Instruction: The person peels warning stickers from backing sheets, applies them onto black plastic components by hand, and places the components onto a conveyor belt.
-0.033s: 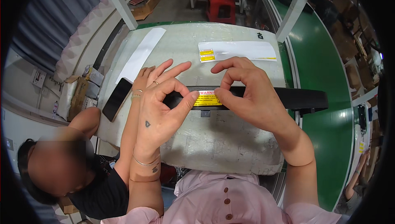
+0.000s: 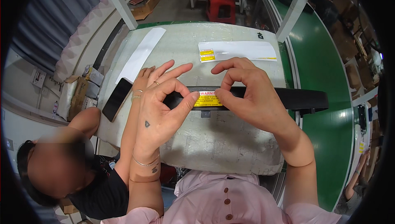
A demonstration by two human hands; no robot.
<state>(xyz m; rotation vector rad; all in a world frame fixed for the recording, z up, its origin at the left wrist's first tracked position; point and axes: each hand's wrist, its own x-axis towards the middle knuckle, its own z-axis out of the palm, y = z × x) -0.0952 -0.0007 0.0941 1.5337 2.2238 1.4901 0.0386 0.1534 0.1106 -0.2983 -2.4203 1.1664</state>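
Hands [image 2: 155,105] almost still, label [image 2: 207,100] between them

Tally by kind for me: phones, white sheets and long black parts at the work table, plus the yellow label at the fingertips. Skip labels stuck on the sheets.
Phone: 1
White sheets: 2
Long black part: 1
Yellow label: 1
Total: 5
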